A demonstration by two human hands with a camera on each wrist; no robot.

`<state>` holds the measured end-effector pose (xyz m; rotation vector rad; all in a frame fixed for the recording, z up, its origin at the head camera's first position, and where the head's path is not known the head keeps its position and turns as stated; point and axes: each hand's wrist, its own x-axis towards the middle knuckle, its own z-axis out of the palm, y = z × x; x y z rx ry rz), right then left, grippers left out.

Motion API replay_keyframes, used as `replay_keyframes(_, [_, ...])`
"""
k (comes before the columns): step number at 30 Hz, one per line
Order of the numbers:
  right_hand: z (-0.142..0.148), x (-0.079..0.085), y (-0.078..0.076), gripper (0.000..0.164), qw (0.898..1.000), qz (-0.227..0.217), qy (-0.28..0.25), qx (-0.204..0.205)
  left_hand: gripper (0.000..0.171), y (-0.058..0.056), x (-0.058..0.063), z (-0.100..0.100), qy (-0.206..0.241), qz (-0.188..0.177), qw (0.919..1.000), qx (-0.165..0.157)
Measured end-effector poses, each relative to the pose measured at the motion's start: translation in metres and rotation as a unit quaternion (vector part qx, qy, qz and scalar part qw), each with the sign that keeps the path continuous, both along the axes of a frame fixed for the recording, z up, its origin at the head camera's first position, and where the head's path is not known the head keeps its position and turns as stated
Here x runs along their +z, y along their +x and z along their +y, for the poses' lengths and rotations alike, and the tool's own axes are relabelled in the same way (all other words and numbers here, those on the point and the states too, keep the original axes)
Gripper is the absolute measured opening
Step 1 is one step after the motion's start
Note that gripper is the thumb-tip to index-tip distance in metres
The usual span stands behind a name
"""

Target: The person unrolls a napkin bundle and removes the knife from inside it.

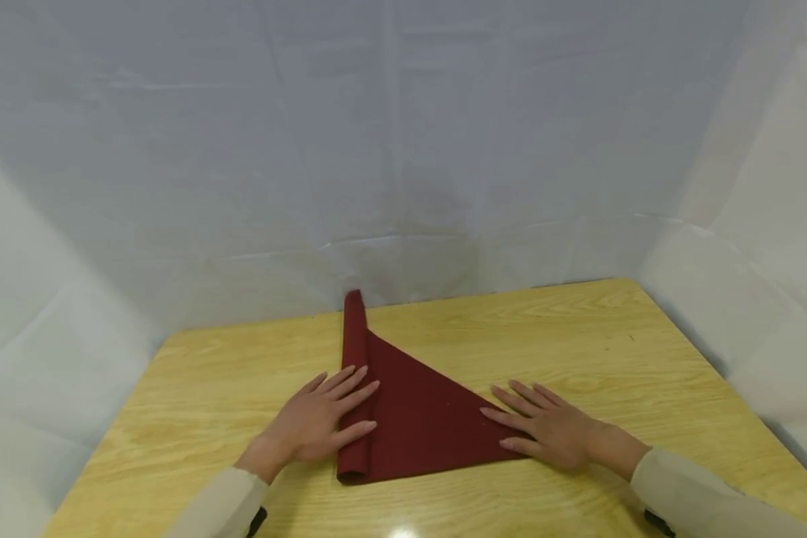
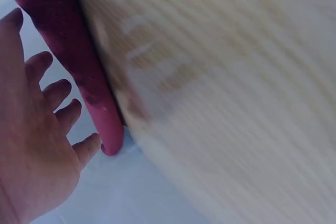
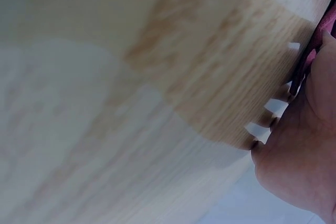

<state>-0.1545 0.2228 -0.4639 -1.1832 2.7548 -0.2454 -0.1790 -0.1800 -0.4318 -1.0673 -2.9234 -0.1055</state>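
Observation:
A dark red cloth lies on the wooden table, its left side rolled into a tube and the rest flat, tapering to a corner at the right. My left hand rests on the rolled part with fingers spread and straight. In the left wrist view the roll runs past the fingertips of the left hand. On the right corner of the cloth lies my right hand, fingers extended, some on the fabric and some beyond its edge. In the right wrist view only a sliver of cloth shows beside the right hand.
The light wooden table spreads around the cloth on every side. White sheeting hangs behind it and along both sides. The roll's far end reaches the table's back edge, close to the sheeting.

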Motion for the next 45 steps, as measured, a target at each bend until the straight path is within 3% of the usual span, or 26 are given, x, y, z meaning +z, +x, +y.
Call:
replay_keyframes(6, [-0.001, 0.001, 0.000, 0.053, 1.000, 0.010, -0.004, 0.003, 0.068, -0.005, 0.004, 0.016, -0.017, -0.015, 0.9997, -0.009])
replay_keyframes(13, [-0.002, 0.002, 0.001, 0.053, 1.000, -0.004, -0.021, 0.012, 0.066, -0.007, -0.001, 0.021, -0.044, -0.022, 0.9985, -0.023])
replay_keyframes(40, [0.003, -0.002, 0.001, 0.053, 1.000, -0.011, -0.017, 0.007, 0.055, -0.001, -0.004, -0.011, -0.022, 0.007, 0.9997, -0.005])
replay_keyframes(45, [0.003, -0.003, 0.001, 0.053, 1.000, 0.002, -0.016, 0.011, 0.049, -0.001, -0.004, -0.015, -0.016, 0.037, 0.9992, -0.001])
